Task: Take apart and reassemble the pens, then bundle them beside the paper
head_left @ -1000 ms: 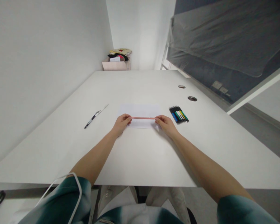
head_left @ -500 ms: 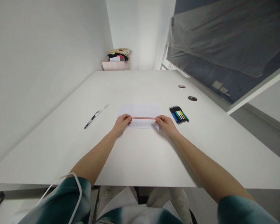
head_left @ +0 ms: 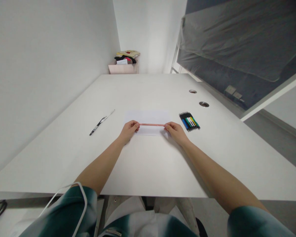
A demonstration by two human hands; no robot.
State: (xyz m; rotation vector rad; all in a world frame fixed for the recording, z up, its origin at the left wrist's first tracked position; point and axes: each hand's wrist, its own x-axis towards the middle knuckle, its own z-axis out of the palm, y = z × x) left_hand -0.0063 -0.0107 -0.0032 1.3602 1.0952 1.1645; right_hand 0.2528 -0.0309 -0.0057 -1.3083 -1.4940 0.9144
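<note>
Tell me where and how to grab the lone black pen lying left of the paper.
Pinch the black pen at mid-barrel, coming straight down from above. It lies flat on the table, slanting away to the right, with bare surface around it, so fingers should close across its thin width. The left hand is nearer, but both it and the right hand hold the pink stick.

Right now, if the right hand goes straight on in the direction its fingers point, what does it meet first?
The right hand points left along the pink stick it pinches, so it would probably meet the left hand holding the other end, above the paper.
</note>
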